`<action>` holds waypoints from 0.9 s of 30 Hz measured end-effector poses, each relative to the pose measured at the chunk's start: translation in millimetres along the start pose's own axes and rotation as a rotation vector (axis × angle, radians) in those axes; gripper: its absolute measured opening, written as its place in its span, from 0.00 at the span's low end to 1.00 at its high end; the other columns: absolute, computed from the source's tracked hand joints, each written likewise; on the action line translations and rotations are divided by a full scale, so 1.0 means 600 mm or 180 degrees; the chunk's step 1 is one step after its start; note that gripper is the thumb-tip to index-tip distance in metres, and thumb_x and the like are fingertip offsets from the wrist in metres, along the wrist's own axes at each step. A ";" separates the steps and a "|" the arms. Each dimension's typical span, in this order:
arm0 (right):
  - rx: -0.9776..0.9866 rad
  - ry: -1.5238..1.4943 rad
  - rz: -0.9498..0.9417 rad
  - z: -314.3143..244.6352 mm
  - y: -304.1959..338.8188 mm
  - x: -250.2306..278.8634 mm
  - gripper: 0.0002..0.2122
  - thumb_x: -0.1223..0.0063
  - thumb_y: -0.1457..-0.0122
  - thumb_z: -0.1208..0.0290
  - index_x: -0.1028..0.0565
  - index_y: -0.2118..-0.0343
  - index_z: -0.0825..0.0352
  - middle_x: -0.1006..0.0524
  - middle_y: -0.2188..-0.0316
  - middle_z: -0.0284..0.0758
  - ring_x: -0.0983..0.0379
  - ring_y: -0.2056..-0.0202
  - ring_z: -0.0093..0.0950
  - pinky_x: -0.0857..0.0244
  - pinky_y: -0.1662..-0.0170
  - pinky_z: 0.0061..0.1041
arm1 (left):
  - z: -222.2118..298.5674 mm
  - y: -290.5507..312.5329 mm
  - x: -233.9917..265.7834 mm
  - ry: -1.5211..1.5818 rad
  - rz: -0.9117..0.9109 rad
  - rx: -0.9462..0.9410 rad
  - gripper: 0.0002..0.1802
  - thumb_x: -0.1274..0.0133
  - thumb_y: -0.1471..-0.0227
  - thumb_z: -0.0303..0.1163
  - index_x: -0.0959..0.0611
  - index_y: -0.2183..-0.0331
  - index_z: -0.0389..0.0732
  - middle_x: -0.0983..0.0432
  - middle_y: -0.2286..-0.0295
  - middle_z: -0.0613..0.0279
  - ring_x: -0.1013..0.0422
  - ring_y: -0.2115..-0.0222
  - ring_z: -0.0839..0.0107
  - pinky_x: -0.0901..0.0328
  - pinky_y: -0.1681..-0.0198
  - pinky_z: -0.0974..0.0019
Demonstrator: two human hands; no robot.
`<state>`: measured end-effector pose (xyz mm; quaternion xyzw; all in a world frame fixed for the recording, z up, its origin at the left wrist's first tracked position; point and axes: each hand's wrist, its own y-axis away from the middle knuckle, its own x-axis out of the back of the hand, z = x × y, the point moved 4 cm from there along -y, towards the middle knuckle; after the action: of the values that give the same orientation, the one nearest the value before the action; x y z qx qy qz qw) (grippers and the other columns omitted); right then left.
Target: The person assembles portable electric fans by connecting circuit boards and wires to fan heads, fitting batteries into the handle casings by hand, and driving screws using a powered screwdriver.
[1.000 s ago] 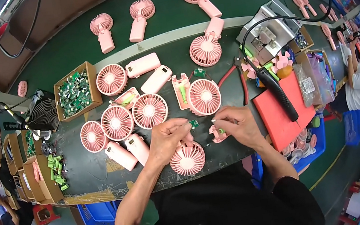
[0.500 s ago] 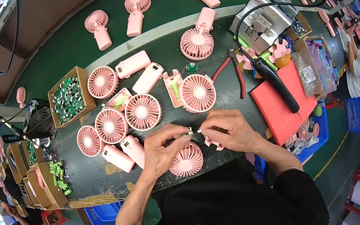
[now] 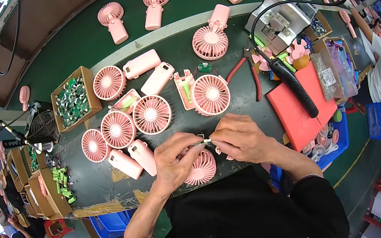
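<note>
My left hand [image 3: 175, 158] pinches a small circuit board [image 3: 198, 143], seen nearly edge-on between thumb and fingers. Against its right end, my right hand [image 3: 240, 136] has finger and thumb closed on a small white connector [image 3: 207, 140]. Whether the connector sits in the board or only touches it is too small to tell. Right below the hands lies a pink fan head [image 3: 201, 167], partly covered by my left hand. An open pink housing part [image 3: 224, 153] shows under my right fingers, mostly hidden.
Several pink fans [image 3: 152, 114] and handle covers [image 3: 157, 78] lie beyond my hands. A box of circuit boards [image 3: 72, 103] stands left. Pliers [image 3: 254, 77], a black soldering iron [image 3: 293, 89] and a red foam pad [image 3: 294, 118] are right. Finished-looking fans [image 3: 153, 13] lie on the green belt.
My right hand has moved slightly left, bringing the white connector up against the board. The fans on the far belt have shifted right. A co-worker at the right has stretched out an arm.
</note>
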<state>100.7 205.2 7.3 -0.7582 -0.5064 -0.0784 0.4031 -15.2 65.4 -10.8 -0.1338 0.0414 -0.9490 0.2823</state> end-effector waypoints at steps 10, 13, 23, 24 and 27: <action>0.0299 0.0337 -0.0163 -0.015 -0.009 0.002 0.09 0.43 0.61 0.79 0.27 0.73 0.70 0.34 0.78 0.34 0.34 0.77 0.31 0.40 0.75 0.29 | 0.015 0.005 0.006 -0.0239 0.0035 -0.0027 0.10 0.37 0.56 0.20 0.17 0.67 0.36 0.22 0.71 0.61 0.29 0.78 0.78 0.34 0.76 0.76; 0.0331 0.0499 -0.0198 -0.017 -0.008 0.001 0.08 0.43 0.61 0.78 0.27 0.74 0.69 0.35 0.79 0.34 0.34 0.78 0.30 0.40 0.75 0.29 | 0.019 0.003 0.007 -0.0242 -0.0110 0.0147 0.09 0.39 0.56 0.18 0.17 0.67 0.35 0.23 0.70 0.59 0.27 0.73 0.76 0.34 0.74 0.77; 0.0258 0.0627 -0.0101 -0.023 0.005 -0.009 0.07 0.44 0.59 0.78 0.31 0.77 0.68 0.38 0.79 0.34 0.35 0.78 0.31 0.41 0.75 0.29 | 0.024 0.004 0.000 -0.0434 -0.0058 -0.0247 0.10 0.38 0.57 0.18 0.18 0.67 0.35 0.22 0.67 0.57 0.26 0.69 0.73 0.32 0.71 0.74; 0.0268 0.0516 -0.0147 -0.019 0.007 -0.011 0.06 0.45 0.59 0.78 0.32 0.78 0.67 0.38 0.80 0.34 0.36 0.78 0.31 0.41 0.75 0.29 | 0.027 0.004 -0.001 -0.0539 -0.0098 -0.0444 0.10 0.39 0.56 0.18 0.18 0.67 0.34 0.22 0.65 0.56 0.26 0.68 0.72 0.31 0.70 0.74; 0.0282 0.0348 -0.0212 -0.010 0.013 -0.015 0.06 0.46 0.58 0.78 0.33 0.80 0.67 0.39 0.80 0.35 0.37 0.79 0.31 0.41 0.76 0.30 | 0.025 0.004 -0.006 -0.0464 -0.0166 -0.0333 0.10 0.39 0.56 0.17 0.19 0.67 0.34 0.22 0.64 0.55 0.26 0.68 0.71 0.31 0.70 0.73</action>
<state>104.8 193.5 2.3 -0.7170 -0.5115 -0.1106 0.4605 -6.8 65.6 2.4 -0.2181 0.0667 -0.9403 0.2525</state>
